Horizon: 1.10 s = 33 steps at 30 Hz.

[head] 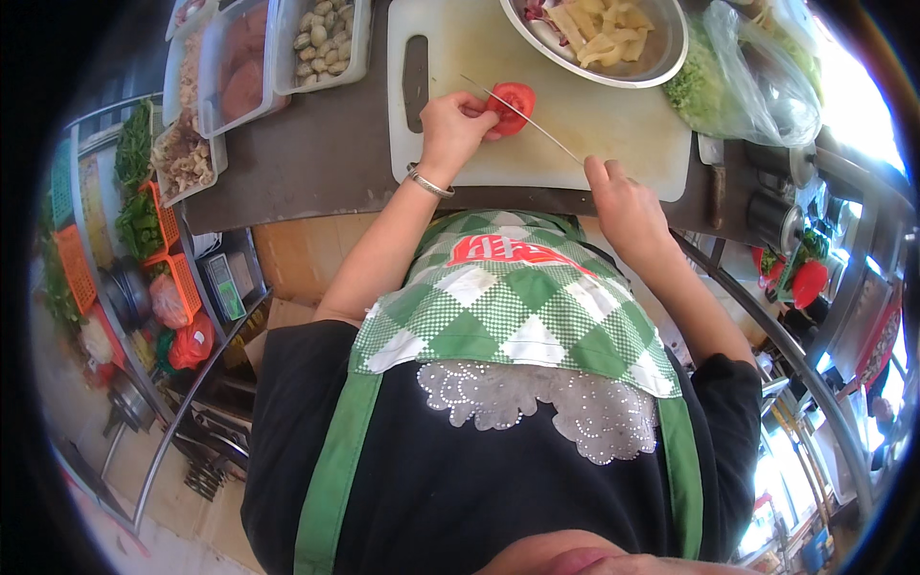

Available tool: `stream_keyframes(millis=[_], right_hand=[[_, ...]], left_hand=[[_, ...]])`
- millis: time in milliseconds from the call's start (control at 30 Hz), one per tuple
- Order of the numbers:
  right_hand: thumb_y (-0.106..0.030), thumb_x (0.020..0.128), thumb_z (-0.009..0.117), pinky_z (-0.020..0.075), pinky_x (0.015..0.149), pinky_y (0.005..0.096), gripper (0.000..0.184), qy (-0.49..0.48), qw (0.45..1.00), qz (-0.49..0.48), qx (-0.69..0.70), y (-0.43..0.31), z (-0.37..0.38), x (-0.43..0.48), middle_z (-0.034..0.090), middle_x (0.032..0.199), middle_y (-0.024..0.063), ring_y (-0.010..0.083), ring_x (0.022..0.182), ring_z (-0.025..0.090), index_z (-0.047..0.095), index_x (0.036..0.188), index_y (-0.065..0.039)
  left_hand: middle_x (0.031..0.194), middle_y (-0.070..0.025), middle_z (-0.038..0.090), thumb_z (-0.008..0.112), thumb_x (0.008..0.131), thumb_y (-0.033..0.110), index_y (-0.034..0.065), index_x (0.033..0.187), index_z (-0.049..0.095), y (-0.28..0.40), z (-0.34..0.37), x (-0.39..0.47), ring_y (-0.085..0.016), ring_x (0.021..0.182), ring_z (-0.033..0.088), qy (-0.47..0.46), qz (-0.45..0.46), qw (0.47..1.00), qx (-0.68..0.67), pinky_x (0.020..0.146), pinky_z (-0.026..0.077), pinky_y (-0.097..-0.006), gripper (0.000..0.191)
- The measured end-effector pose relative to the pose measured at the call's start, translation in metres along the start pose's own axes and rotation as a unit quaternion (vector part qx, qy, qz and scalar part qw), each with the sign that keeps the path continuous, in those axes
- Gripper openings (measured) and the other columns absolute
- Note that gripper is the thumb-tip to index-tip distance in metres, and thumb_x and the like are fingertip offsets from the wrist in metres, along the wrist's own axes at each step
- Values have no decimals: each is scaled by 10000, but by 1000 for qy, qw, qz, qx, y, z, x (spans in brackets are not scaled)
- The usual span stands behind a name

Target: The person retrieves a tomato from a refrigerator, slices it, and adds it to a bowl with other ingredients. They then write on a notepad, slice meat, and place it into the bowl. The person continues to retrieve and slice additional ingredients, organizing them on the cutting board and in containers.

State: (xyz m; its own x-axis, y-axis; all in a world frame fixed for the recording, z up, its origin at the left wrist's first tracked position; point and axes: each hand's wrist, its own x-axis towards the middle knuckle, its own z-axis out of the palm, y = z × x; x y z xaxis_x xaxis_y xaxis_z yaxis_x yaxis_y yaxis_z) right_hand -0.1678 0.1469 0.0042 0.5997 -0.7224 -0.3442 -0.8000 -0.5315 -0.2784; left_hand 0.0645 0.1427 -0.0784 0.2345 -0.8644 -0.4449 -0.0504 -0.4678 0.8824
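On a white plastic cutting board [546,162], the fingertips of my left hand [456,129] grip a cut red tomato [519,97], its sliced face turned up. My right hand [624,201] is closed around the handle of a kitchen knife [546,135], whose handle is hidden by my fingers. The thin blade is seen nearly edge-on and crosses over the tomato. Whether it touches the flesh, I cannot tell. A steel bowl [675,54] with pale yellow slices and some purple-red pieces stands at the board's far right part.
Plastic tubs of shellfish [323,43], reddish meat [243,83] and shredded food [185,162] line the left. Bagged leafy greens [701,97], a wooden-handled cleaver [716,190] and lidded metal pots [776,215] are at the right. The counter's edge [309,213] runs before me.
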Motion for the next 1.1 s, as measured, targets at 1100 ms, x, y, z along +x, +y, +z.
stream_keyframes(millis=[1100], right_hand=[[-146, 908, 517, 450, 596, 514, 133, 70, 993, -9, 91, -23, 37, 32, 591, 741, 225, 456, 713, 571, 458, 982, -53]], left_hand=[[870, -104, 620, 686, 755, 9, 20, 860, 647, -37, 5, -38, -249, 752, 627, 53, 401, 891, 206, 622, 511, -298, 112]])
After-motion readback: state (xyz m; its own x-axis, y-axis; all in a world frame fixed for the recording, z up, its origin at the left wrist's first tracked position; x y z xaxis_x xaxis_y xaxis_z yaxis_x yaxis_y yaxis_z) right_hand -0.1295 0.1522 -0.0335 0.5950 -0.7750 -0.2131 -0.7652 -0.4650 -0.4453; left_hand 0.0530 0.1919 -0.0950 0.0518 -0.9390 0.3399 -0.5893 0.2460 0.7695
